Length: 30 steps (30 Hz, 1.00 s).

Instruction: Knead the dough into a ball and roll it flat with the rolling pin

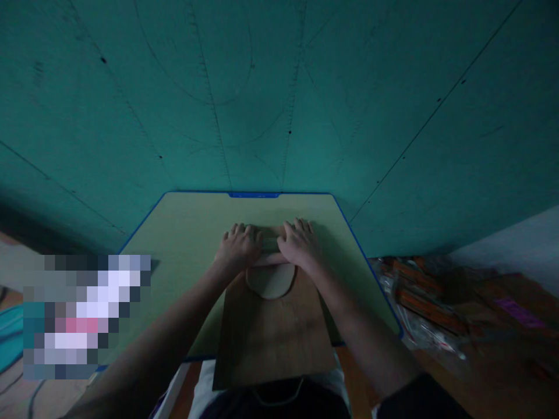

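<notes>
A flat, rounded sheet of pale dough point(271, 282) lies on a brown wooden board point(273, 343). Across the far part of the dough rests a rolling pin point(273, 259), its bare middle showing between my hands. My left hand point(239, 245) is over the pin's left end, fingers bent forward over it. On the right end, my right hand point(299, 241) presses in the same way, thumb turned inward. Both ends of the pin are hidden under the palms. A pale strip beyond the pin is too dim to make out.
The board lies on a pale table point(187, 233) with a blue rim, its near end overhanging the table's front edge. A green wall point(262, 105) rises behind. Plastic-wrapped items point(419, 297) lie on the floor at right. A pixelated patch covers the table's left side.
</notes>
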Each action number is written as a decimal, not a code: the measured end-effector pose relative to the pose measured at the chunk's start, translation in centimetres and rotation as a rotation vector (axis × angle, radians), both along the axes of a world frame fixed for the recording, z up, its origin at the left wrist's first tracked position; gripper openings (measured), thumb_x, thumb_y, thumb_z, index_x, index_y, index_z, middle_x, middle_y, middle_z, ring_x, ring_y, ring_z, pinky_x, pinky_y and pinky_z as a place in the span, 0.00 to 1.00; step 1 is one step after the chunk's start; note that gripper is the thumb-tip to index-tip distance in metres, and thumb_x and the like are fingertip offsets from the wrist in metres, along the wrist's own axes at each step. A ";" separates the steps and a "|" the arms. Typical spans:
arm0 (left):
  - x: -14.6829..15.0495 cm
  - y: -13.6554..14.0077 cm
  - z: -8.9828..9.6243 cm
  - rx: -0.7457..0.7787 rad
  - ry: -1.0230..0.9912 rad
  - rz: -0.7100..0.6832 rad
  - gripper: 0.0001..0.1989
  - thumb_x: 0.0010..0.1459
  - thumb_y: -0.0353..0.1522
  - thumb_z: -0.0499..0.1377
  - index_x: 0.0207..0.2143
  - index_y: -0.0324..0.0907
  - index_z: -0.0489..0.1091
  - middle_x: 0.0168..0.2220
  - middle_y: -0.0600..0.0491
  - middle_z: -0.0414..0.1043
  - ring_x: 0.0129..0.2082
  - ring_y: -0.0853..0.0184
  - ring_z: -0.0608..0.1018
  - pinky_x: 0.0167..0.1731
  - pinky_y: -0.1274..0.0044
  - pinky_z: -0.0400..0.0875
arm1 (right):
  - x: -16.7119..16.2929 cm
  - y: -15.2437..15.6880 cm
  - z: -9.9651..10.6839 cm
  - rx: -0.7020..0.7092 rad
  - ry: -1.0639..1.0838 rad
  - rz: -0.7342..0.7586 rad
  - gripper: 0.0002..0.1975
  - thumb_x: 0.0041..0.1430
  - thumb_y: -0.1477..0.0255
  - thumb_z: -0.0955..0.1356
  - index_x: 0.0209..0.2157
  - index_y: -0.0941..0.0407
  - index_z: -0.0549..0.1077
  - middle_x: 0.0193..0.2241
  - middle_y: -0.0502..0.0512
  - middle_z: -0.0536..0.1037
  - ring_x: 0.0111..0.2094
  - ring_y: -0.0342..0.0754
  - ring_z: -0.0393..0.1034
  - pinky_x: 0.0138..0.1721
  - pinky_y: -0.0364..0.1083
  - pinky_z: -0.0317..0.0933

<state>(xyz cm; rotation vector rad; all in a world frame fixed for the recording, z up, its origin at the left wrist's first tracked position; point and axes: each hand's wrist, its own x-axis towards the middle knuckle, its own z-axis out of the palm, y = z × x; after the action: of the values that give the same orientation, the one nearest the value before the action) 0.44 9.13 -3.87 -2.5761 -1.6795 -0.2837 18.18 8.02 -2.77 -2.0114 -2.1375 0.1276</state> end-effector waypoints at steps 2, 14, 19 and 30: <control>0.3 -1.3 0.2 0.023 -0.005 0.045 0.25 0.70 0.42 0.40 0.56 0.37 0.66 0.59 0.33 0.69 0.62 0.46 0.67 0.56 0.52 0.62 | 0.0 -1.3 0.1 0.021 -0.027 0.036 0.26 0.65 0.67 0.61 0.61 0.63 0.68 0.64 0.72 0.66 0.66 0.63 0.56 0.66 0.62 0.43; -0.8 -13.2 0.3 0.176 -0.044 -0.126 0.31 0.68 0.41 0.44 0.64 0.27 0.57 0.65 0.30 0.60 0.67 0.44 0.61 0.64 0.54 0.56 | 1.0 -12.2 -0.5 0.129 -0.003 0.239 0.30 0.72 0.62 0.55 0.66 0.67 0.60 0.67 0.69 0.60 0.69 0.59 0.51 0.70 0.58 0.42; -2.3 -11.5 1.3 -0.001 0.000 -0.221 0.21 0.69 0.36 0.44 0.57 0.34 0.66 0.61 0.36 0.68 0.64 0.52 0.67 0.62 0.60 0.61 | 1.2 -12.3 0.3 0.017 0.027 0.252 0.30 0.73 0.62 0.54 0.66 0.68 0.60 0.67 0.70 0.60 0.70 0.57 0.51 0.70 0.56 0.42; -0.6 -1.4 1.9 -0.141 -0.012 0.186 0.27 0.71 0.38 0.38 0.64 0.34 0.57 0.59 0.29 0.67 0.59 0.44 0.71 0.50 0.50 0.69 | -0.6 -3.1 2.3 -0.236 0.146 -0.097 0.29 0.72 0.58 0.50 0.62 0.55 0.67 0.67 0.67 0.61 0.68 0.63 0.53 0.63 0.68 0.45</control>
<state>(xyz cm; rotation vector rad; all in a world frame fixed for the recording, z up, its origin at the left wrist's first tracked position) -0.19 7.76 -1.94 -2.4904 -1.9948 -0.1773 17.58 4.91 -0.52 -2.1522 -2.0111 0.5176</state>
